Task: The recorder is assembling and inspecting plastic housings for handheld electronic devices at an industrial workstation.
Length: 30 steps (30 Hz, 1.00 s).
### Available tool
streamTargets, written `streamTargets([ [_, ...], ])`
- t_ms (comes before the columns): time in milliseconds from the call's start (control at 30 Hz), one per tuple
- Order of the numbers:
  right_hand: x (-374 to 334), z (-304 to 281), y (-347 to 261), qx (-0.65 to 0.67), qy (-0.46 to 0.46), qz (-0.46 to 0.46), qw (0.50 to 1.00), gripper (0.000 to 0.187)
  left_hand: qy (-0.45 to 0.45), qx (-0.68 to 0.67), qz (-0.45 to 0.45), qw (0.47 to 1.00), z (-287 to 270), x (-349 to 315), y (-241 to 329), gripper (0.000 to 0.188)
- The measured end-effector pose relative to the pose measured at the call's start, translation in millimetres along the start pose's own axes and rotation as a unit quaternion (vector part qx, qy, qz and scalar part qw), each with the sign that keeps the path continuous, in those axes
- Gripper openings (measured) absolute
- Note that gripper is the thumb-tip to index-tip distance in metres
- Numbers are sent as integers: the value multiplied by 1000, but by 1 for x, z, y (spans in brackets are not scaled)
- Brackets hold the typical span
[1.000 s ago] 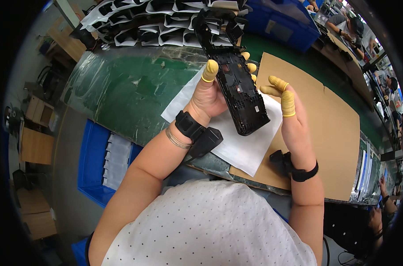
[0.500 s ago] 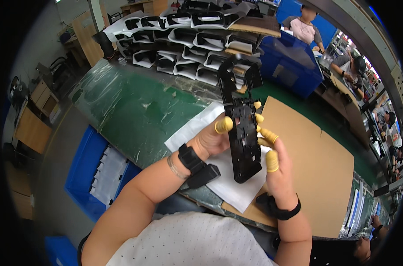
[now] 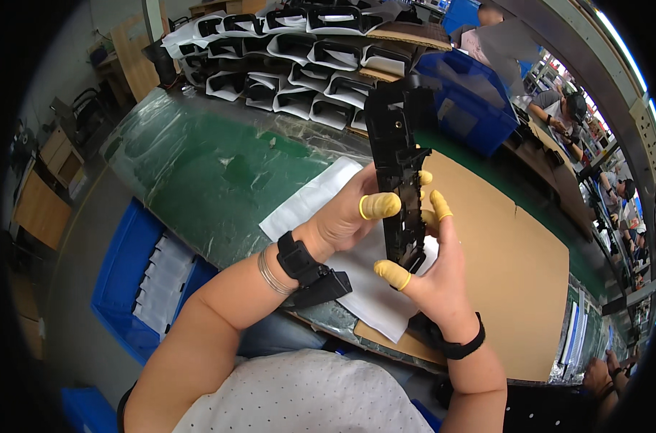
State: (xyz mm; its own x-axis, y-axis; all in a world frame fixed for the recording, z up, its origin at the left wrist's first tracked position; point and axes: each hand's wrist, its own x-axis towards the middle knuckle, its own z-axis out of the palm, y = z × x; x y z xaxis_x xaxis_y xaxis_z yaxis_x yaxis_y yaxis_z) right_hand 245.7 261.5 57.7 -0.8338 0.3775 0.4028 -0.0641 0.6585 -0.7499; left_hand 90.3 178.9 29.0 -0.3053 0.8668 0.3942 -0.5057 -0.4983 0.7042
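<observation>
A long black molded plastic frame (image 3: 394,173) with ribs, clips and openings is held up over the bench, tilted so that a narrow side faces me. My left hand (image 3: 342,215) grips it at mid-length, with the thumb on the near side and the other fingers mostly hidden behind. At its lower end, my right hand (image 3: 443,285) has the thumb against the frame and the fingers curled around the right side. Yellow finger cots cover several fingertips. Beneath the frame lies a white foam sheet (image 3: 378,303), partly over brown cardboard (image 3: 508,267).
Several similar black parts in white wrapping (image 3: 299,72) are stacked at the back of the green bench (image 3: 212,159). A blue bin (image 3: 465,101) stands behind at right; another blue bin (image 3: 115,281) with pale trays sits low left. Other people work along the right.
The frame has been turned from its broad ribbed face toward its narrow side. My right thumb has moved left onto its lower end. The view has shifted slightly.
</observation>
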Motion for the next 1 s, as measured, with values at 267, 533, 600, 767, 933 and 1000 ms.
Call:
streamTargets([
  [267,3,-18,-9,-84,14,-46,995,125,-33,-162,10,986,-5,15,11,83],
  [533,32,-120,-52,-231,-23,-77,970,114,46,125,143,981,36,30,101,95],
  [600,57,-134,-53,-202,18,-116,972,104,36,154,180,971,60,56,116,88],
  [767,130,-119,6,21,151,-206,967,91,-18,231,231,945,64,119,123,84],
  [933,161,-95,51,59,195,-188,961,84,33,123,294,947,44,149,83,74],
  [1000,170,-90,59,49,224,-198,953,84,71,128,319,936,39,159,75,78],
])
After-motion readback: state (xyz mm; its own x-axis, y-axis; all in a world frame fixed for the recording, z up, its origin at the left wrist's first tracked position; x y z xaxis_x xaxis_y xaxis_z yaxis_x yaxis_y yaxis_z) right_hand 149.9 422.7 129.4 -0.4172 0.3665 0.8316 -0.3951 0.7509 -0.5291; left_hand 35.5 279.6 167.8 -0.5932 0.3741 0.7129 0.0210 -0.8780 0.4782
